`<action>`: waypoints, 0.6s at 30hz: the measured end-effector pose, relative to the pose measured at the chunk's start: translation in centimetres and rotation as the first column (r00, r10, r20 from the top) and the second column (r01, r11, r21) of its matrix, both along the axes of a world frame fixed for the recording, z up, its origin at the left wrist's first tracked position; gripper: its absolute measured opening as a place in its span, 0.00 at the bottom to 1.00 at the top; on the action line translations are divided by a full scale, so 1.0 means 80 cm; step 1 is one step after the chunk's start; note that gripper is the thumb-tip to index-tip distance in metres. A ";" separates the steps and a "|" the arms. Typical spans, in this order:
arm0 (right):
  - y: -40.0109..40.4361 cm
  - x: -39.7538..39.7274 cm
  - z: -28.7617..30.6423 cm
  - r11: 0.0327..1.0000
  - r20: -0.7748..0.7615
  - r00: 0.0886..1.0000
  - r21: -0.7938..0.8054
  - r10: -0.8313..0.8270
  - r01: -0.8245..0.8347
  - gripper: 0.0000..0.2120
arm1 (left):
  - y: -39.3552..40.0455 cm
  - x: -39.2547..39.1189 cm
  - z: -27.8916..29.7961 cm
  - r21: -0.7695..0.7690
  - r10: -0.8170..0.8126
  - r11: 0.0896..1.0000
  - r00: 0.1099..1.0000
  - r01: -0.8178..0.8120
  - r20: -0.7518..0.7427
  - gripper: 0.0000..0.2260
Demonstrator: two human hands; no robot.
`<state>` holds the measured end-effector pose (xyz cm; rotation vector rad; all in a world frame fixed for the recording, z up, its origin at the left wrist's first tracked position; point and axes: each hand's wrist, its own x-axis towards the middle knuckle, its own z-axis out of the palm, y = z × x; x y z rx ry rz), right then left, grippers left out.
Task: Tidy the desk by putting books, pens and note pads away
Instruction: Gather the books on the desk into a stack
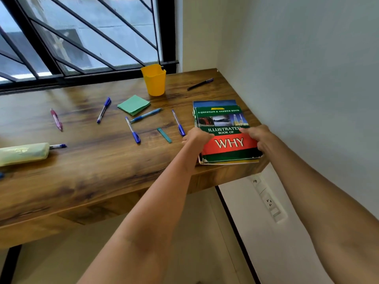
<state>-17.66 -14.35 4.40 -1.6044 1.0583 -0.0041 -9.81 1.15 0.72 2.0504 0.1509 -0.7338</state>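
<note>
Both hands on the book stack at the counter's right front corner

Left hand point(196, 138) and right hand point(258, 138) curl round the books' point(223, 119) side edges; pens point(133, 130), green notepad point(133, 104) and yellow cup point(154, 79) sit further left.

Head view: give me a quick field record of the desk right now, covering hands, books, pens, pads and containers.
left hand: grips left edge of the book stack
right hand: grips right edge of the book stack
book stack: green and red book on top, at desk's right end by the wall
loose pens: several, including black pen near the back corner and pink pen far left
note pad: green, beside yellow cup
yellow cup: upright, contents not visible
pencil pouch: left edge, pen sticking out
desk: wooden
</note>
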 end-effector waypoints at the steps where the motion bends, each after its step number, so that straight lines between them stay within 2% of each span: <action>1: -0.002 0.000 0.001 0.999 -0.002 1.000 0.051 -0.011 0.011 0.16 | 0.003 -0.001 0.001 -0.096 0.032 0.995 0.998 -0.038 -0.057 0.19; 3: -0.002 0.002 0.003 0.984 -0.009 0.999 0.173 -0.039 0.040 0.17 | 0.008 -0.006 0.004 -0.268 0.086 0.955 0.983 -0.128 -0.162 0.19; 5: -0.001 0.002 0.001 0.965 0.029 0.996 0.251 -0.082 0.072 0.17 | 0.018 -0.013 0.005 -0.433 0.074 0.888 0.977 -0.156 -0.200 0.19; 8: 0.005 0.002 0.005 0.949 0.177 0.976 0.307 -0.126 0.067 0.16 | 0.032 -0.015 0.001 -0.544 0.057 0.836 0.997 -0.079 -0.057 0.18; 13: 0.002 0.010 0.030 0.981 0.518 0.849 0.195 -0.110 0.008 0.17 | 0.035 -0.006 0.023 -0.668 0.082 0.741 0.979 0.064 0.185 0.16; 16: 0.001 0.010 0.035 0.984 0.642 0.760 0.179 -0.105 -0.015 0.07 | 0.033 -0.005 0.035 -0.683 0.065 0.717 0.962 0.139 0.264 0.15; 18: 0.004 0.007 0.024 0.982 0.671 0.735 0.186 -0.098 -0.040 0.05 | 0.032 -0.012 0.024 -0.682 0.051 0.717 0.964 0.146 0.261 0.14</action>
